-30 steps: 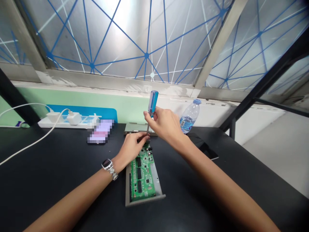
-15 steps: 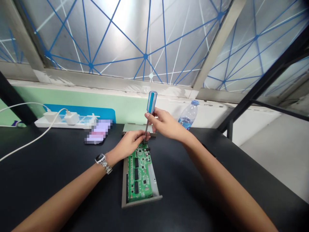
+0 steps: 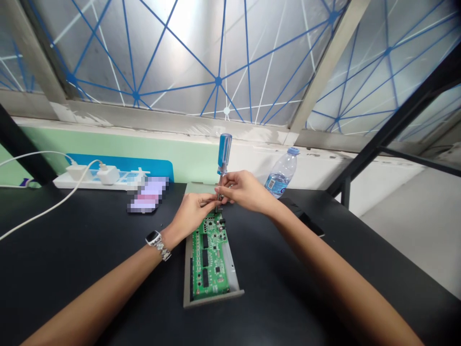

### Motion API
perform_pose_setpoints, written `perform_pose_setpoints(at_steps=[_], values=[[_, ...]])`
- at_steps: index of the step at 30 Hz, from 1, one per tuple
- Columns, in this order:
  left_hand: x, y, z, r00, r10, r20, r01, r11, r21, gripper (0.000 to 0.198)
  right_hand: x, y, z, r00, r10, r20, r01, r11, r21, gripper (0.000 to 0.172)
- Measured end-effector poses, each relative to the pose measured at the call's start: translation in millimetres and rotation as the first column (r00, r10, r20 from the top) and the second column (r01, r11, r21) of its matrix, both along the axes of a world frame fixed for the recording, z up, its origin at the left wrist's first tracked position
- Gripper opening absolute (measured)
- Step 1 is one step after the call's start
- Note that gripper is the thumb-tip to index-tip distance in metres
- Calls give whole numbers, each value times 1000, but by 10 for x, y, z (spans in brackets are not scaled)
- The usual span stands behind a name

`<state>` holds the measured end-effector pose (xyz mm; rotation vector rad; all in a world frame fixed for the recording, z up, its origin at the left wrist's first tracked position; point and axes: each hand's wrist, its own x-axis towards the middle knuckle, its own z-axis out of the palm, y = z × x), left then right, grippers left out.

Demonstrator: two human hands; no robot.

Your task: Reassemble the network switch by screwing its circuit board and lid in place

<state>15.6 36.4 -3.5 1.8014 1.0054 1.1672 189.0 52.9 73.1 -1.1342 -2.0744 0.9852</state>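
Observation:
A screwdriver [image 3: 224,151] with a blue and clear handle stands nearly upright, its tip down at the far end of a green circuit board [image 3: 212,259]. The board lies in a shallow grey metal casing [image 3: 187,278] on the black table. My right hand [image 3: 245,191] pinches the metal shaft just below the handle. Lower down, the fingers of my left hand [image 3: 192,214] close around the shaft near its tip; whether they also hold a small part is hidden. A grey metal cover [image 3: 196,188] lies behind my hands, partly covered by them.
At the back left a white power strip [image 3: 108,178] carries plugged-in chargers and cables, with a lit phone [image 3: 149,194] in front. A water bottle [image 3: 281,174] stands at the back right, near a dark phone [image 3: 311,225]. Tiny dark specks [image 3: 161,225] lie left of the board.
My right hand has slid from the base of the screwdriver's handle down onto its shaft. The screwdriver now stands more upright and its handle has turned. My left hand stays near the tip.

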Motion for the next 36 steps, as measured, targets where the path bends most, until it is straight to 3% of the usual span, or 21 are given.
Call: perform_pose_setpoints(at_steps=[11, 20, 36], values=[[31, 67, -37, 1000, -26, 15, 26, 1000, 7, 17, 29, -28, 76, 999, 44, -8, -44, 993, -107, 12], [47, 108, -44, 998, -49, -36, 49, 999, 8, 22, 50, -16, 27, 995, 94, -24, -96, 991, -90, 13], [107, 179, -108, 998, 1, -69, 2, 999, 50, 18, -86, -65, -23, 998, -9, -67, 6, 999, -45, 28]])
